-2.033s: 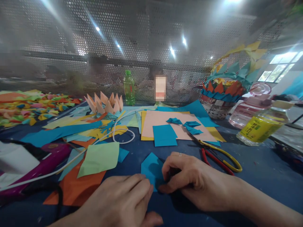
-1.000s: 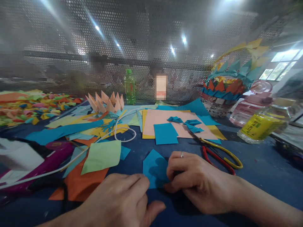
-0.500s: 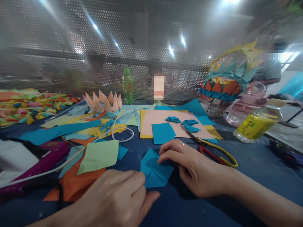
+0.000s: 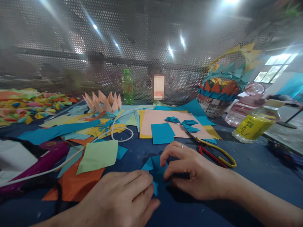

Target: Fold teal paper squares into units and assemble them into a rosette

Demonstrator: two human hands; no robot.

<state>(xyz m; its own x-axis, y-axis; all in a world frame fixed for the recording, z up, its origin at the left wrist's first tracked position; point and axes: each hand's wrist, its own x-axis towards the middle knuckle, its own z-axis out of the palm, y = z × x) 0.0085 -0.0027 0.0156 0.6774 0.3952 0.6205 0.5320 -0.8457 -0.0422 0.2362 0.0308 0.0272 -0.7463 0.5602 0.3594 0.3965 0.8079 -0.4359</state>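
A small blue origami paper (image 4: 158, 168), partly folded with its sides raised into creases, lies on the table between my hands. My left hand (image 4: 127, 192) covers its left and lower part, fingers pressed together on it. From the right, my right hand (image 4: 191, 171) curls its fingers and thumb at the paper's right edge. Beyond it lies a flat blue square (image 4: 163, 133), overlapping a pink sheet (image 4: 151, 116). Several small folded blue pieces (image 4: 189, 126) rest on that sheet. Scissors (image 4: 216, 151) with yellow and red handles lie just past my right hand.
At left are a purple glue gun (image 4: 53, 153), a white cord (image 4: 122, 141), a green sheet (image 4: 98, 157) and an orange sheet (image 4: 73, 186). A pink pointed paper piece (image 4: 103, 102), a green bottle (image 4: 127, 88), a paper basket (image 4: 216, 97) and a yellow-labelled bottle (image 4: 254, 124) stand farther back.
The blue paper, flatter before, is now folded inward with raised sides. My left hand has moved right over it. My right fingers have curled lower at its edge.
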